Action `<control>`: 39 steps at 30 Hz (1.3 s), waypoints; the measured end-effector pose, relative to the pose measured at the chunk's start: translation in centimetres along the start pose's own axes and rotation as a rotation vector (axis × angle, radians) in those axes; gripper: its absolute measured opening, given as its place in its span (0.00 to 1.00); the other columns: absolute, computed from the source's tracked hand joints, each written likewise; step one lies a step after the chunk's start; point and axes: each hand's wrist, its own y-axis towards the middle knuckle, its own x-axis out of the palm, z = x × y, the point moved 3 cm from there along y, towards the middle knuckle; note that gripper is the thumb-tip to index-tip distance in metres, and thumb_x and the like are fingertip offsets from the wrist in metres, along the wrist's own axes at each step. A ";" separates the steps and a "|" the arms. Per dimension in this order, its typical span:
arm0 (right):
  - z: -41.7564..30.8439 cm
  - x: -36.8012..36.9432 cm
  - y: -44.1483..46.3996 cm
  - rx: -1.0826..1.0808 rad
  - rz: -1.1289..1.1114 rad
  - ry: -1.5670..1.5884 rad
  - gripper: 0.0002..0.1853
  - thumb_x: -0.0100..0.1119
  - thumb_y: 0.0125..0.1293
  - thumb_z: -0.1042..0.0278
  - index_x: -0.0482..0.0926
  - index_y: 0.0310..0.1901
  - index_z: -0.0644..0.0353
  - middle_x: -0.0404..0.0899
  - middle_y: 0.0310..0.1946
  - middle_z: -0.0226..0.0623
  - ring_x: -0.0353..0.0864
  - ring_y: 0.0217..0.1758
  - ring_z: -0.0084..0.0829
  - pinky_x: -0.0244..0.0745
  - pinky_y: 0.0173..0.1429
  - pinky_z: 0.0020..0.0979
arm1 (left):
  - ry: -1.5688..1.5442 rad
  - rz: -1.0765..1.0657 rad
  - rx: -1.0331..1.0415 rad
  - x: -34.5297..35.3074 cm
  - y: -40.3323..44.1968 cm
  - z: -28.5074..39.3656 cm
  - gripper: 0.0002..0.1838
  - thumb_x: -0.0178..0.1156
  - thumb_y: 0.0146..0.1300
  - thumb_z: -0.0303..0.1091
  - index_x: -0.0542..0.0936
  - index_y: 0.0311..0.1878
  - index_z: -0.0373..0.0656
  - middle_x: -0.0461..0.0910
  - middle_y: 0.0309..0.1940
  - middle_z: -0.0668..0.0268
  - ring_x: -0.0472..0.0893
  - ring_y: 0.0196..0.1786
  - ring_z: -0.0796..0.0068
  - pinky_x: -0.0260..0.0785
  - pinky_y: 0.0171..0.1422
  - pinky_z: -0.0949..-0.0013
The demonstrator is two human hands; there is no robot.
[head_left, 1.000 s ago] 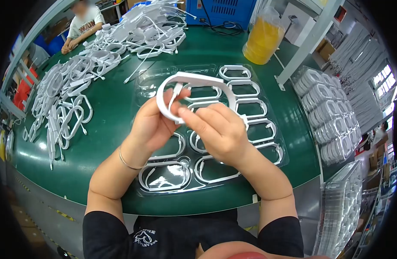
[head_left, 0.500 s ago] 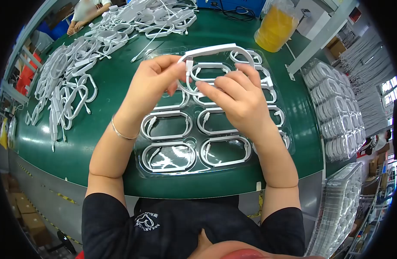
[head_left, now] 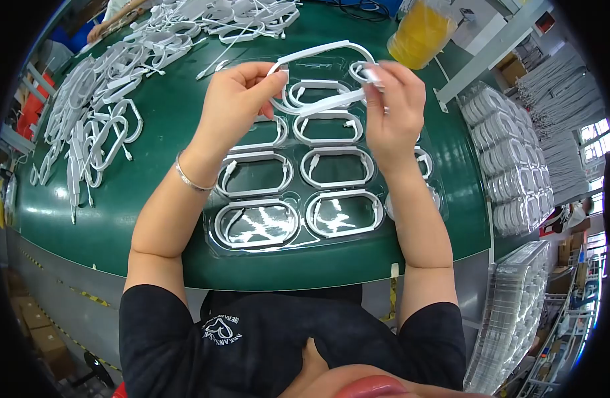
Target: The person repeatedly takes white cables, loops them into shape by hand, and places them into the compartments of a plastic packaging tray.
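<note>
Between my two hands a coiled white cable (head_left: pixel 318 50) is held up in a long loop above the tray. My left hand (head_left: pixel 242 96) pinches the loop's left end, beside a small connector. At the opposite end, my right hand (head_left: pixel 398 109) has its thumb and fingers closed on the cable; its fingertips are slightly blurred. Underneath lies a clear plastic tray (head_left: pixel 252 251) with oval compartments. Several coiled white cables (head_left: pixel 337 151) rest in these, and my forearms and hands cover parts of the outer columns.
Loose white cables (head_left: pixel 79 126) are heaped along the table's left and far side. A yellow container (head_left: pixel 421 36) stands at the back right, near a metal post (head_left: pixel 477 63). Filled trays (head_left: pixel 511 159) are stacked on the right, above a stack of clear trays (head_left: pixel 511 312). Another person's arm (head_left: pixel 112 20) shows far left.
My right hand has moved right and up, from the loop's lower middle to its right end. My left hand keeps its pinch. The whole view has shifted slightly.
</note>
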 end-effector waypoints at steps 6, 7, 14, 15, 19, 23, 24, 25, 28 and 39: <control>2.5 1.0 0.3 0.353 -0.160 0.319 0.12 0.64 0.54 0.81 0.79 0.42 0.64 0.72 0.51 0.37 0.78 0.48 0.29 0.79 0.41 0.26 | 0.246 -0.169 0.055 -0.1 3.0 -0.3 0.13 0.62 0.60 0.37 0.82 0.41 0.35 0.79 0.25 0.70 0.75 0.22 0.85 0.66 0.27 0.81; 3.0 1.6 0.7 0.403 -0.130 0.306 0.16 0.66 0.53 0.78 0.75 0.44 0.65 0.70 0.53 0.37 0.78 0.45 0.28 0.80 0.42 0.27 | 0.354 -0.190 0.078 -0.2 4.1 -0.9 0.14 0.62 0.60 0.38 0.83 0.41 0.37 0.78 0.23 0.70 0.76 0.22 0.84 0.67 0.28 0.78; 13.9 12.0 -1.1 0.471 -0.438 0.197 0.16 0.65 0.53 0.76 0.76 0.45 0.63 0.79 0.37 0.36 0.80 0.38 0.29 0.77 0.45 0.27 | 0.753 -0.168 0.349 1.1 15.0 -8.8 0.21 0.57 0.63 0.37 0.74 0.61 0.56 0.79 0.24 0.65 0.77 0.24 0.73 0.70 0.31 0.70; 15.1 13.4 -1.9 0.394 -0.467 0.134 0.16 0.65 0.53 0.76 0.77 0.45 0.62 0.79 0.39 0.37 0.80 0.38 0.31 0.77 0.45 0.28 | 0.859 -0.174 0.464 1.2 16.3 -10.5 0.22 0.56 0.63 0.38 0.73 0.62 0.58 0.80 0.23 0.65 0.79 0.25 0.69 0.71 0.33 0.67; 17.3 16.8 -4.4 0.252 -0.672 -0.026 0.19 0.64 0.51 0.76 0.78 0.48 0.58 0.75 0.50 0.41 0.76 0.50 0.42 0.73 0.56 0.35 | 1.463 -0.255 0.275 2.4 15.9 -14.8 0.27 0.50 0.67 0.47 0.62 0.70 0.67 0.53 0.72 0.60 0.55 0.72 0.47 0.55 0.64 0.32; 17.2 16.8 -4.0 0.289 -0.754 -0.040 0.28 0.63 0.52 0.75 0.72 0.58 0.53 0.69 0.58 0.42 0.68 0.61 0.47 0.67 0.63 0.39 | 1.284 -0.394 0.133 1.4 17.0 -15.9 0.26 0.43 0.70 0.51 0.61 0.70 0.62 0.52 0.73 0.57 0.56 0.72 0.47 0.49 0.71 0.39; 18.1 16.5 -3.9 0.227 -0.702 -0.053 0.26 0.62 0.55 0.71 0.72 0.59 0.53 0.70 0.58 0.44 0.69 0.61 0.48 0.66 0.64 0.38 | 1.120 -0.348 0.237 0.1 17.7 -15.7 0.26 0.43 0.70 0.51 0.62 0.70 0.59 0.56 0.71 0.56 0.57 0.72 0.48 0.50 0.71 0.44; 18.5 15.2 -3.0 0.254 -0.666 -0.027 0.26 0.62 0.57 0.69 0.72 0.59 0.53 0.71 0.58 0.43 0.70 0.61 0.45 0.66 0.64 0.36 | 0.959 -0.297 0.341 -1.8 18.4 -15.3 0.27 0.43 0.70 0.51 0.63 0.69 0.56 0.59 0.70 0.56 0.58 0.71 0.50 0.51 0.72 0.50; 17.9 7.7 -1.1 0.527 -0.580 0.033 0.25 0.61 0.62 0.64 0.71 0.61 0.56 0.72 0.58 0.41 0.72 0.61 0.36 0.65 0.63 0.33 | 0.812 -0.086 0.369 -10.1 16.2 -9.1 0.23 0.51 0.69 0.39 0.68 0.66 0.45 0.69 0.64 0.57 0.67 0.66 0.62 0.58 0.69 0.64; 18.0 -18.4 -14.5 1.017 -0.400 0.090 0.19 0.53 0.68 0.73 0.70 0.60 0.65 0.73 0.57 0.39 0.71 0.61 0.29 0.62 0.66 0.28 | 1.334 -0.167 -0.369 -29.6 -9.9 -4.6 0.31 0.64 0.47 0.25 0.74 0.59 0.45 0.75 0.56 0.52 0.74 0.60 0.56 0.64 0.64 0.61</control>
